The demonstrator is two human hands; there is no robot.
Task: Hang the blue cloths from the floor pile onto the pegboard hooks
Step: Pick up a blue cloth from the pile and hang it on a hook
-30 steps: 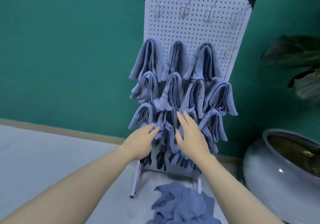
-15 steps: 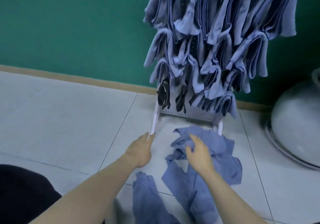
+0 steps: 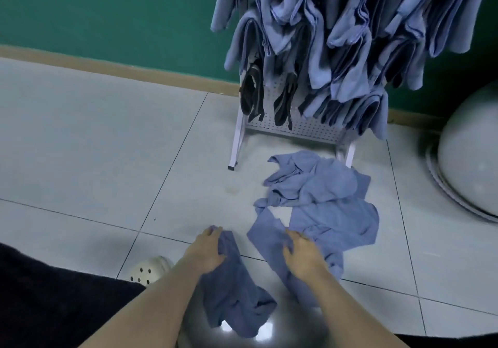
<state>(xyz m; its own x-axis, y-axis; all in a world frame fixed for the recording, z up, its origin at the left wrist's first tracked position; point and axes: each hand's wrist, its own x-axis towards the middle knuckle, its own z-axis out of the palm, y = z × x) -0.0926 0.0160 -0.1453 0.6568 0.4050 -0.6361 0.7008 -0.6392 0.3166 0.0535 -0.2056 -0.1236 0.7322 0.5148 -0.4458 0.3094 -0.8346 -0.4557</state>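
Pegboard (image 3: 310,129) top cut off (cloths (image 3: 336,38) cover hooks); fingertips buried.

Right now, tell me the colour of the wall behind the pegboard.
Dark green wall, with a tan skirting strip along the floor. The head view shows it.

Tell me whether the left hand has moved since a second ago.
Yes. The left hand dropped from the hung cloths on the pegboard to a blue cloth on the floor.
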